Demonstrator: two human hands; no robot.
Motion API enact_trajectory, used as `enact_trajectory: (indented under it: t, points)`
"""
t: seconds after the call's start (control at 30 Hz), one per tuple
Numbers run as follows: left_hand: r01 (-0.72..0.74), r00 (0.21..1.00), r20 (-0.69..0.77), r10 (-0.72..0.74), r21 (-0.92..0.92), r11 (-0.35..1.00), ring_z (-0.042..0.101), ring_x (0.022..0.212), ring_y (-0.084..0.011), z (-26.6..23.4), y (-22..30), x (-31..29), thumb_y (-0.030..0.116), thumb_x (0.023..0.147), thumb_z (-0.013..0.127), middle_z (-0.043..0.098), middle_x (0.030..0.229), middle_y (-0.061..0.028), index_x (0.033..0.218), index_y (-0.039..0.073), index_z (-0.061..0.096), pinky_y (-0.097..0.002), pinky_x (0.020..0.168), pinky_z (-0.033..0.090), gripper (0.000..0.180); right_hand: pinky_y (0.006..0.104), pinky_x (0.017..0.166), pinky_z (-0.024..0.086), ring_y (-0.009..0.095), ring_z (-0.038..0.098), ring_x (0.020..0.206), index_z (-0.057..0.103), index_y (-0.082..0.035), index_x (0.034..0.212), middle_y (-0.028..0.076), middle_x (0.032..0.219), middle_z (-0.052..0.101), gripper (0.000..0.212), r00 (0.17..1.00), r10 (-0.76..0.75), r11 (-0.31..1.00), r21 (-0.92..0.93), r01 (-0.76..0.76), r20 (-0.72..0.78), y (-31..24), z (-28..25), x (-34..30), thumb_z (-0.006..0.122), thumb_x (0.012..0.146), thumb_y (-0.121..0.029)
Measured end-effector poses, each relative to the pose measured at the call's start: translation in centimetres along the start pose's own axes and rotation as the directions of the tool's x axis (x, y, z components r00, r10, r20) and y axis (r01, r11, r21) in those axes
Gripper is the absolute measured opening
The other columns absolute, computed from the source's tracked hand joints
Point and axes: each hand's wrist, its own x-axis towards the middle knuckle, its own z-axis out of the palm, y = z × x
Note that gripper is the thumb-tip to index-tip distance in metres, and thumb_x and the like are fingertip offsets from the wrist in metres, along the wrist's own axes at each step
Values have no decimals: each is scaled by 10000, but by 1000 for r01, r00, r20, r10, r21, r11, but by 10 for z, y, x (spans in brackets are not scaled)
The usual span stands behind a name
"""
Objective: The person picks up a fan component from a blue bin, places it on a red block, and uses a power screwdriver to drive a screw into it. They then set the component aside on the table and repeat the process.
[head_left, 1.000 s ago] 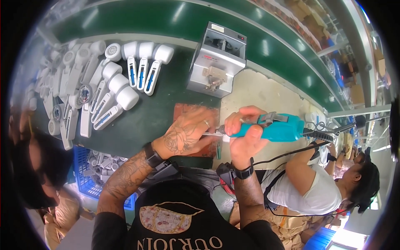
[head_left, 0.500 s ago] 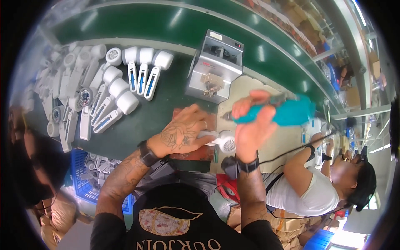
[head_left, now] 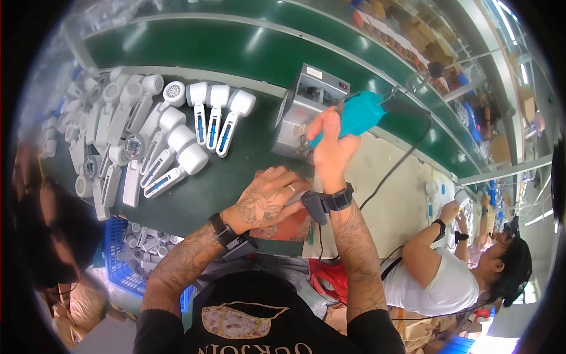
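Observation:
My right hand (head_left: 335, 147) is wrapped round a teal electric screwdriver (head_left: 361, 113), raised at the front of a grey metal box-shaped machine (head_left: 287, 125). The driver's tip is hidden by the hand and the machine's front. Over a reddish mat (head_left: 289, 230) on the bench, my left hand (head_left: 268, 197) has its fingers bent round the pale grip of a hairdryer-shaped appliance (head_left: 295, 197). Its round head is hidden behind my right wrist. Several white appliances of the same shape (head_left: 191, 159) lie to the left, some with open handles showing blue strips.
A black cable (head_left: 401, 168) hangs from the screwdriver across the pale right side of the bench (head_left: 377, 194). Below the bench at left stands a blue crate (head_left: 121, 268) of grey parts. At right a co-worker in a white shirt (head_left: 436, 280) sits close by.
My right hand has carried the screwdriver away from the appliance, up and leftward to the machine's front. My left hand keeps its grip near the mat. The head view has shifted slightly.

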Motion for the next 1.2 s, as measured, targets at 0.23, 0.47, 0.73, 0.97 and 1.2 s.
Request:
enact_trajectory:
  t: [0.23,0.47,0.73,0.97,1.2]
  points:
    - [37,998,-46,-37,-4,999,551,966,-271,-1,1,2,280,850,676,593,1022,-69,1159,105,638,-405,866,459,357,277,534,427,132,532,575,559,10,983,43,662,545,284,993,115,993,0,-115,27,-35,-23,-32,543,1007,-272]
    - [50,998,-34,-50,-3,999,555,968,-266,0,-2,2,291,854,677,594,1018,-53,1154,120,645,-404,842,466,347,297,538,427,164,529,583,524,39,1049,65,652,526,416,989,145,988,48,-146,13,-32,-42,-58,557,993,-372]
    - [38,998,-47,-39,-19,999,560,984,-257,5,-2,2,293,853,680,596,1029,-48,1165,127,643,-421,837,466,356,292,549,433,162,536,591,524,35,1053,64,659,534,452,991,132,990,37,-133,35,-34,-47,-62,573,984,-409]
    - [39,999,-37,-38,18,999,563,968,-258,1,1,0,273,839,697,598,1008,-47,1182,116,637,-406,832,470,382,303,558,440,169,532,598,515,23,1001,71,676,537,431,988,152,985,70,-155,39,-25,-46,-67,579,983,-403]
    - [70,998,3,-70,-5,998,563,973,-281,2,4,9,253,827,727,623,1066,-53,1116,117,666,-426,848,450,326,304,564,438,161,531,610,517,5,857,65,671,529,385,985,173,982,79,-173,14,-20,-48,-65,547,1006,-350]
